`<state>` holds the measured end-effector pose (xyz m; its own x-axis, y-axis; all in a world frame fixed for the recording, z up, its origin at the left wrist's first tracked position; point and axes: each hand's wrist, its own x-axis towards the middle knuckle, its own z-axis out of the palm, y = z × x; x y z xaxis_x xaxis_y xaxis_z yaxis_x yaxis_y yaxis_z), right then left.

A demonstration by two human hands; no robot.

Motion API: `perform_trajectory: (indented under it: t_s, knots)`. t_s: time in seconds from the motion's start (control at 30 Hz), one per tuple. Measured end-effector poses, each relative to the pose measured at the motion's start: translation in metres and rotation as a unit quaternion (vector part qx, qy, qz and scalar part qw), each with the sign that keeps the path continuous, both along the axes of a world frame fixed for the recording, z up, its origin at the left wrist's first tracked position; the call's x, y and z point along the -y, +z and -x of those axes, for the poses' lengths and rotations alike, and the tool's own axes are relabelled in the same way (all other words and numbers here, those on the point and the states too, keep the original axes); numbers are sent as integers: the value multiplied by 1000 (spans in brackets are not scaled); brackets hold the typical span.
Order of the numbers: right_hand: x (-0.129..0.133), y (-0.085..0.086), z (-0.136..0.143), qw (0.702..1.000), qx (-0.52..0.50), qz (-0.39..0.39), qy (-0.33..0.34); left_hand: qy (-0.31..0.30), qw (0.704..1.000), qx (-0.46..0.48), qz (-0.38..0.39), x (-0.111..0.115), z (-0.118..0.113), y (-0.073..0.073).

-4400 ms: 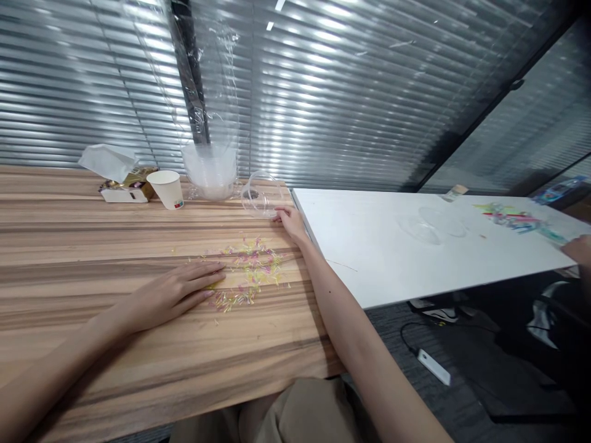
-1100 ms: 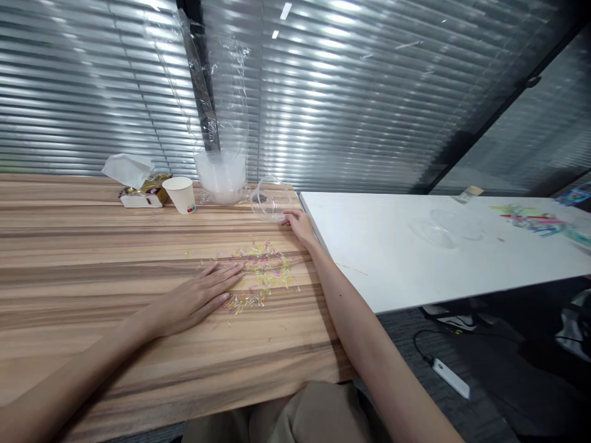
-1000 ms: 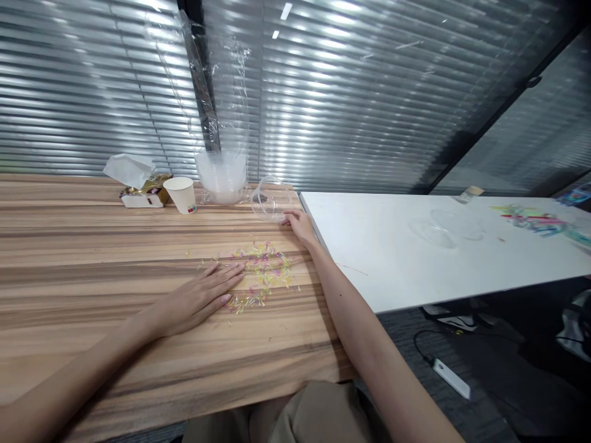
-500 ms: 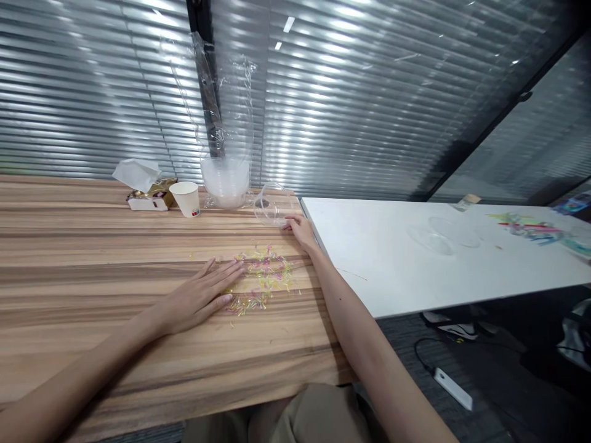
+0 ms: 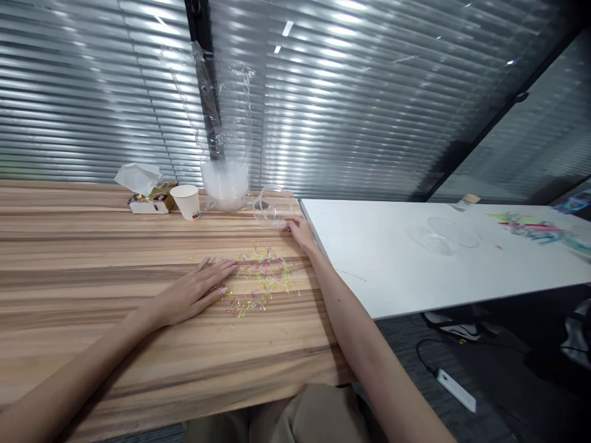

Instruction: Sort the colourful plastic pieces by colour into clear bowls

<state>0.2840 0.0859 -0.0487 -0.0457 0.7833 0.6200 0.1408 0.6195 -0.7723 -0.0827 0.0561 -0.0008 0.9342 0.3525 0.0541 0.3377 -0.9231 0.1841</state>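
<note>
My left hand (image 5: 194, 291) lies flat on the wood-grain table (image 5: 92, 264), fingers stretched out. Its fingertips touch the left edge of a loose spread of small shiny pink and yellow plastic bits (image 5: 268, 274), too small to make out singly. At the table's far right corner, my right hand (image 5: 300, 232) pinches the near rim of a clear round plastic bowl (image 5: 272, 208). The bowl seems tipped on its side; its see-through wall makes the tilt hard to judge.
A tissue box (image 5: 151, 200), a white paper cup (image 5: 186, 202) and a stack of clear plastic bowls (image 5: 226, 184) in a bag stand along the back. On the white table (image 5: 360, 246) at right lie clear lids (image 5: 452, 232) and colourful strips (image 5: 530, 227). A power strip (image 5: 456, 390) lies on the floor.
My left hand has slid slightly left, away from the middle of the plastic bits. My right hand keeps its hold on the bowl in the same place.
</note>
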Motion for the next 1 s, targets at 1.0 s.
perform_trajectory:
  t_s: [1.0]
  knots:
    - [-5,-4,-5,991,112,24,-63,9,1000,-7,16,-5,1,-2]
